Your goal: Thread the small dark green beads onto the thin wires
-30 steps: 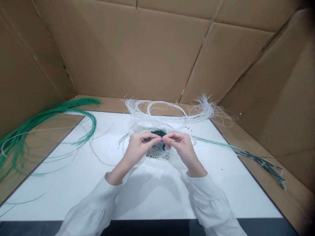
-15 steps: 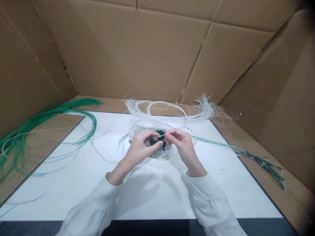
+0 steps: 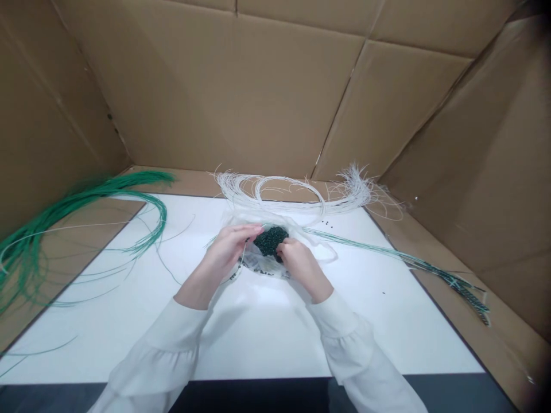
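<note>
A heap of tiny dark green beads [image 3: 270, 241] lies in a clear plastic bag [image 3: 297, 225] at the middle of the white table. My left hand [image 3: 228, 248] is on the left side of the heap, fingers pressed together around a thin strand [image 3: 244, 252]. That strand hangs below the fingers, and small dark beads [image 3: 235, 274] show near its lower end. At the right edge of the heap is my right hand [image 3: 297, 261], its fingers curled and their tips down among the beads. Whatever those fingertips pinch is hidden.
Green strands [image 3: 107, 189] spread over the left side. A coil of white strands [image 3: 293, 201] lies along the back. Thin green strands reach right to a beaded bundle [image 3: 467, 292] past the table's edge. Cardboard walls [image 3: 275, 97] stand around; a few loose beads [image 3: 327, 224] lie behind the bag.
My hands have drawn apart, uncovering the bead heap. The right hand came down to the beads; the left shifted left with the strand, which earlier ran between both hands.
</note>
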`<state>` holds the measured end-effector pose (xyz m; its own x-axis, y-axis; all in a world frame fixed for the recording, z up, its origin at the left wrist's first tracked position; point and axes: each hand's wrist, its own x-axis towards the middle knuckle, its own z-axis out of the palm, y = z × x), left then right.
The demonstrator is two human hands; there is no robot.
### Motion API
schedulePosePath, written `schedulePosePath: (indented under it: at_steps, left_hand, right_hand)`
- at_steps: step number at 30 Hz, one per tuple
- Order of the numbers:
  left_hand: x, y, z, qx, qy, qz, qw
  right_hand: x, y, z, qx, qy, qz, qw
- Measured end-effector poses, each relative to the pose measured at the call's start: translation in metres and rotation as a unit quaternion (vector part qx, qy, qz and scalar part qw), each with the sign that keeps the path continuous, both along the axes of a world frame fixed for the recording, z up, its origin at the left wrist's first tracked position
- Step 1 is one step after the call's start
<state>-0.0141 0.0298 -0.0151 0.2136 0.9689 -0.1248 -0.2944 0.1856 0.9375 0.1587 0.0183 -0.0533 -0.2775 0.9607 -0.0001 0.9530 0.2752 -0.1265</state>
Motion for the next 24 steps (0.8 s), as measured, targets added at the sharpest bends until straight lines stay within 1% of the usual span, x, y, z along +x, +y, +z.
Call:
schedulePosePath:
  at_steps: [4,10,12,16,18,19,20,21,22,24]
  left_hand:
    - [0.001,-0.001,-0.003,0.043,0.085,0.014,0.995]
    - [0.003,-0.004,0.0,0.048,0.122,-0.008,0.991]
    - [0.003,-0.004,-0.001,0.05,0.13,-0.016,0.99]
    - [0.003,-0.001,-0.007,0.052,0.134,-0.041,0.989]
    - [0.002,0.001,-0.011,0.056,0.134,-0.051,0.988]
    - [0.003,0.001,-0.012,0.057,0.131,-0.053,0.988]
    - [0.003,0.001,-0.012,0.055,0.128,-0.053,0.989]
    - [0.004,0.001,-0.012,0.051,0.129,-0.05,0.989]
    - [0.005,0.0,-0.011,0.048,0.135,-0.044,0.989]
    - [0.007,-0.002,-0.008,0.052,0.153,-0.026,0.987]
  right_hand:
    - [-0.001,-0.002,0.002,0.007,-0.039,-0.008,0.999]
    - [-0.002,-0.005,0.011,-0.011,-0.034,-0.014,0.999]
    - [-0.002,-0.006,0.013,-0.005,-0.026,-0.021,0.999]
    - [0.002,-0.003,0.011,0.026,0.027,-0.045,0.998]
    - [0.004,-0.002,0.011,0.049,0.103,-0.055,0.992]
    - [0.004,-0.001,0.012,0.061,0.165,-0.057,0.983]
    - [0.004,-0.001,0.014,0.069,0.242,-0.058,0.966]
    - [0.003,-0.002,0.015,0.068,0.327,-0.057,0.941]
    - [0.002,-0.003,0.017,0.058,0.412,-0.055,0.908]
    - [0.0,-0.005,0.021,0.02,0.557,-0.047,0.829]
